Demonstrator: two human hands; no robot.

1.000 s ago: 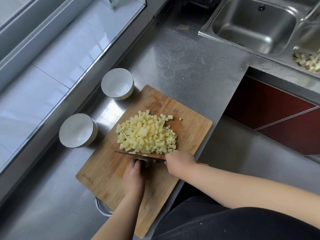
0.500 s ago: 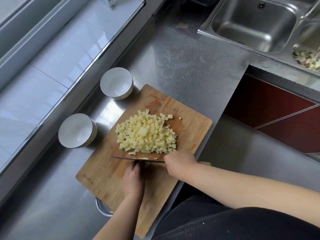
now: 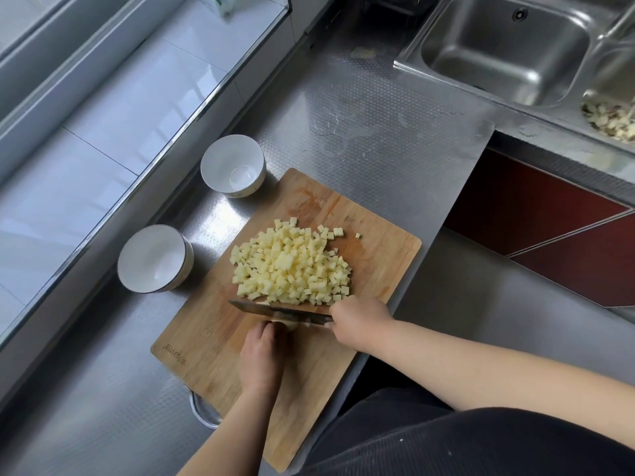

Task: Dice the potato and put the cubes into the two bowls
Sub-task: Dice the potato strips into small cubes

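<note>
Head view: knife handle (image 3: 329, 321) inside right hand (image 3: 360, 321)

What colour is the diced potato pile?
Pale yellow diced potato pile, clearest in the head view.

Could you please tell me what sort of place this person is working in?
Most likely a kitchen, perhaps a home one. A steel sink is set into the steel counter, and a wooden cutting board holds diced potato beside two white bowls.

place: kitchen | evidence: steel counter (image 3: 360, 132), double sink (image 3: 508, 53), wooden cutting board (image 3: 378, 255)
</note>
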